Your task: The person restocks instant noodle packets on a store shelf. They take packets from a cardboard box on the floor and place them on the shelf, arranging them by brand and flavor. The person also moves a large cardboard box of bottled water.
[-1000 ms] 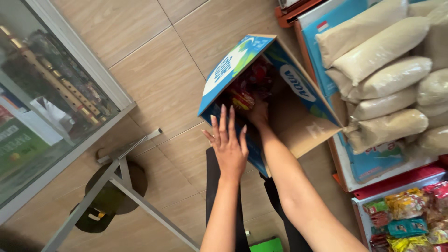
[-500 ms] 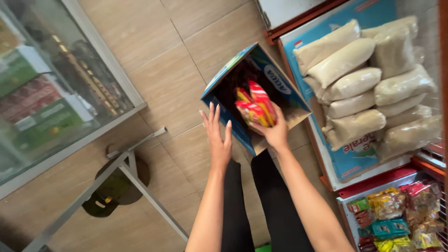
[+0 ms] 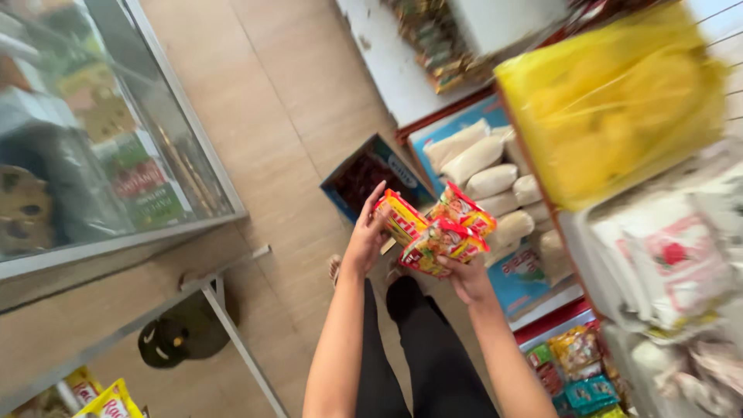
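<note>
Both grips close on a bunch of yellow-red snack packets point(image 3: 437, 232), left hand point(image 3: 365, 241) at its side, right hand point(image 3: 467, 277) underneath, held above the open cardboard box point(image 3: 364, 174) on the floor.

Open blue carton point(image 3: 370, 172) on tiled floor point(image 3: 286, 101)

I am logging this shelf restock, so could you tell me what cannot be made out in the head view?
- Packets: exact count unclear; they overlap, blurred.
- Right hand: fingers hidden under the packets.
- Left hand: palm faces away.
- Box contents: dark, blurred.
- Yellow bag: contents blurred.
- Glass cabinet: goods smeared by reflections.
</note>
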